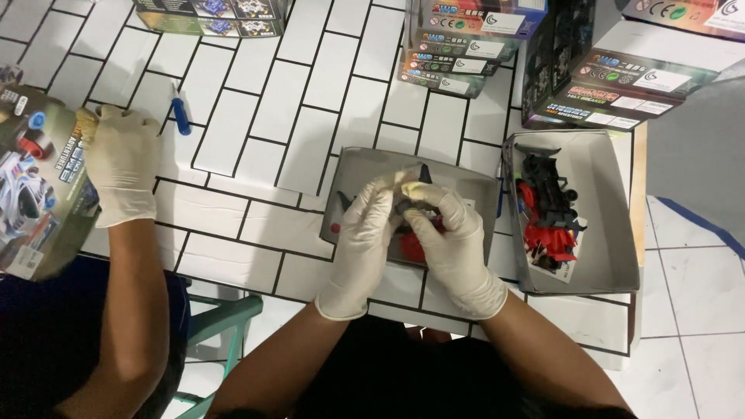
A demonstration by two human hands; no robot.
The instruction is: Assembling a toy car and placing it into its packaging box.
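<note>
Both my hands wear pale latex gloves and meet over a shallow grey cardboard tray (365,159) near the table's front edge. My left hand (366,233) and my right hand (450,237) pinch a small dark grey plastic part (407,206) between their fingertips. Red plastic pieces (413,247) lie in the tray under my hands, partly hidden. A thin dark pointed piece (424,174) sticks up just behind my fingers.
A second grey tray (613,225) on the right holds black and red toy-car parts (547,213). Printed toy boxes (458,43) stack along the back. At left another person's gloved hand (120,163) holds a toy box (35,178). A small blue tool (181,115) lies on the white tiled tabletop.
</note>
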